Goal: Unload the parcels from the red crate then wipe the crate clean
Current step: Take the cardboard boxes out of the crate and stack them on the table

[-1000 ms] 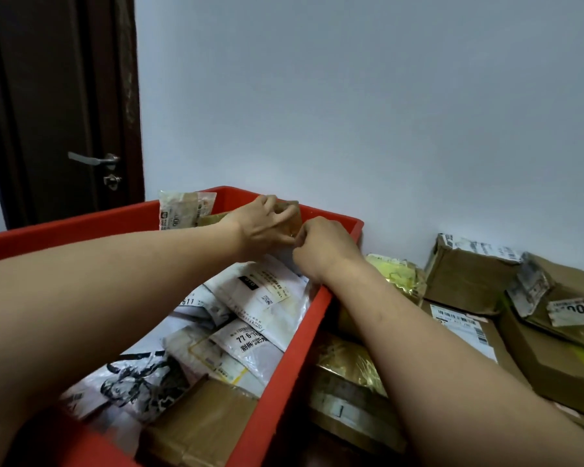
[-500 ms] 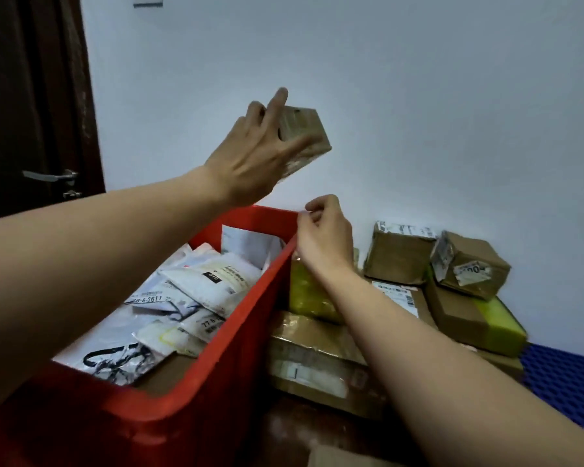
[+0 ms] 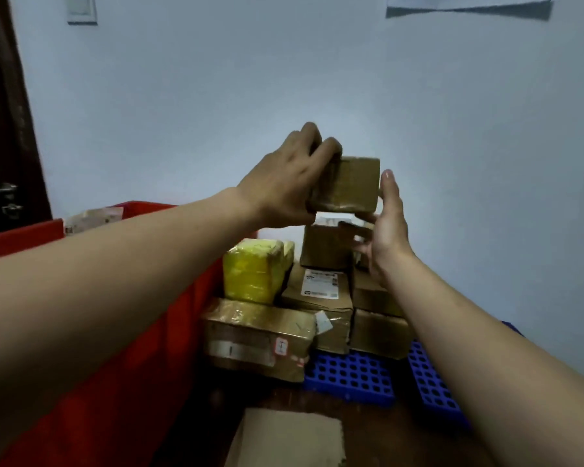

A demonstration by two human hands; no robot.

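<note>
Left hand (image 3: 284, 183): fingers (image 3: 329, 146) curled over the brown parcel (image 3: 348, 185), gripping its left end in mid-air.
Right hand (image 3: 386, 230): fingers straight and spread, just beside the parcel's right edge; contact unclear.
Red crate (image 3: 132, 332): below-left of the gripping fingers.
Stacked parcels (image 3: 321, 291): beneath both hands, on a blue grid mat (image 3: 351, 375).

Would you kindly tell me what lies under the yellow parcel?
The yellow parcel sits on a long taped brown box. What is beneath its rear is hidden by the parcel itself.
</note>
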